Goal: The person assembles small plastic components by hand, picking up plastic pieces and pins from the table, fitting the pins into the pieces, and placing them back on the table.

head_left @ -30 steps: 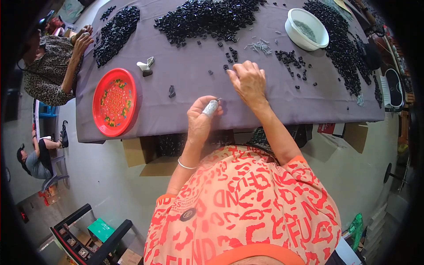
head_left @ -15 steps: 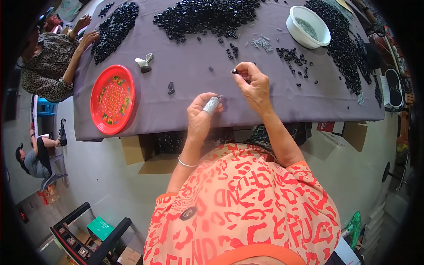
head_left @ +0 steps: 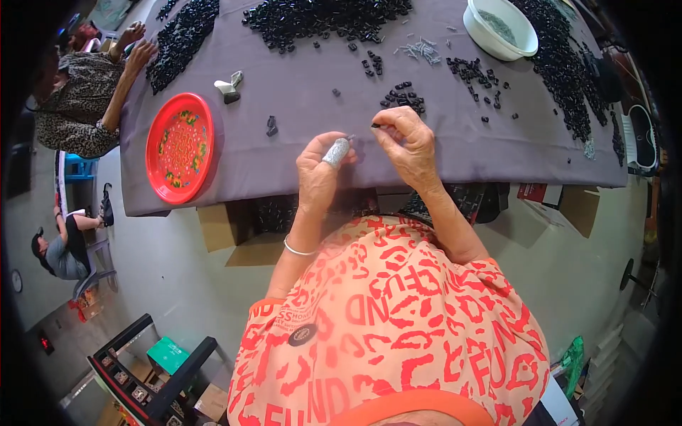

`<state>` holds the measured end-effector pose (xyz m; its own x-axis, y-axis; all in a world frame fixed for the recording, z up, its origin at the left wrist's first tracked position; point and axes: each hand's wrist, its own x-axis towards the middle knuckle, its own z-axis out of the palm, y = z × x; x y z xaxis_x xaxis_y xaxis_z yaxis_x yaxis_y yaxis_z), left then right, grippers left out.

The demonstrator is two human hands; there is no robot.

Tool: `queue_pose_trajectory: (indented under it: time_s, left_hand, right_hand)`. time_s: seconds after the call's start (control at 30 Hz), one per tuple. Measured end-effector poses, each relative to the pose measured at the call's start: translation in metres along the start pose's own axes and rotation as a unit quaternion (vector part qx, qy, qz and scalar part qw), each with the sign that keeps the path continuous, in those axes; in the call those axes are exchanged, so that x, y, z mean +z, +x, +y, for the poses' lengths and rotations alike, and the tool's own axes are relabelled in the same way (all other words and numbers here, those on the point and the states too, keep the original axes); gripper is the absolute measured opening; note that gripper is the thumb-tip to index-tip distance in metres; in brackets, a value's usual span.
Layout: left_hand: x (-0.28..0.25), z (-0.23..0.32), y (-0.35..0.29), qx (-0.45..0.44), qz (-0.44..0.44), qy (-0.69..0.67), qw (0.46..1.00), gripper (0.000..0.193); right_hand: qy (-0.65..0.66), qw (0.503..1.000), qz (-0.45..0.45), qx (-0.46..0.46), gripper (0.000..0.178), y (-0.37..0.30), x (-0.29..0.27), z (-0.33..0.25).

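My left hand (head_left: 327,162) is above the near edge of the cloth-covered table. Silvery-grey tape wraps its thumb. Between thumb and finger it pinches a tiny grey pin (head_left: 351,136). To the right, my right hand (head_left: 410,145) holds a small black plastic piece (head_left: 376,126) at its fingertips, a short gap from the pin. Just beyond that hand lies a cluster of similar black pieces (head_left: 402,97). Farther off are loose grey pins (head_left: 422,51) and a few more black pieces (head_left: 372,64).
A red patterned tray (head_left: 179,149) lies at the left, with a white-and-dark scrap (head_left: 229,86) beyond it. A white basin (head_left: 500,30) of grey pins stands at the far right. Large heaps of black pieces (head_left: 323,23) cover the far side. Another person's hands (head_left: 138,53) are at the left edge.
My right hand has moved slightly down and turned, bringing the black piece into view at its fingertips. A cluster of black pieces now shows beyond it. My left hand keeps its pinch.
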<state>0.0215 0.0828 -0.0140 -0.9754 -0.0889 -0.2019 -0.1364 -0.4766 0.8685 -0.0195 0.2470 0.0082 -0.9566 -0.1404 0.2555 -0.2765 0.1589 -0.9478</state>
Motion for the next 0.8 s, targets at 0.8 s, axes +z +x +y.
queue_pose_trajectory:
  time_s: [0.8]
  left_hand:
    - [0.017, 0.005, -0.014, 0.028, -0.023, 0.063, 0.997, 0.015]
  right_hand:
    - [0.119, 0.989, -0.022, 0.08, 0.014, -0.021, 0.006, 0.002]
